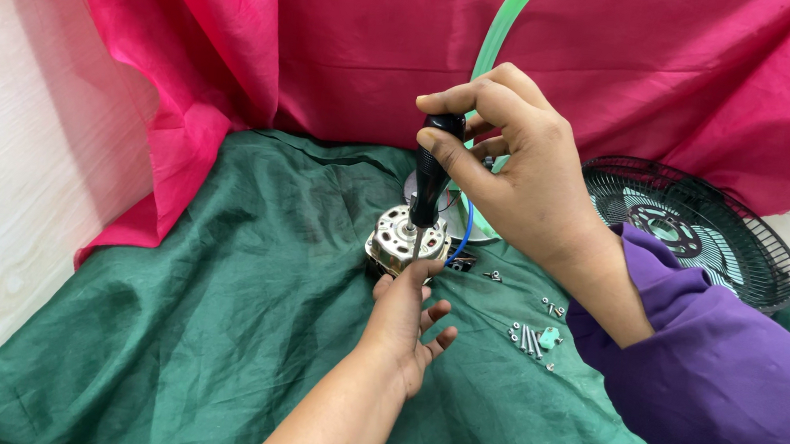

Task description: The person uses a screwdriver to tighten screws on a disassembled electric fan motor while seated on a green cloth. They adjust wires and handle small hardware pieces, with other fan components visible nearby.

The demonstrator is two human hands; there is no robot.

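Fingers of the right hand (515, 176) grip a black screwdriver (432, 172) upright on the metal motor (403, 242); left hand (402, 314) loosely steadies it.

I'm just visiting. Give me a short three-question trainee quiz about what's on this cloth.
1. True or false: the right hand grips a black screwdriver upright over the fan motor.
2. What does the left hand touch? A) the fan guard B) the motor C) the loose screws
3. Fill in: the black fan guard lies on the person's ____ side.

Key: 1 true; 2 B; 3 right. The loose screws lie on the green cloth, touched by neither hand.
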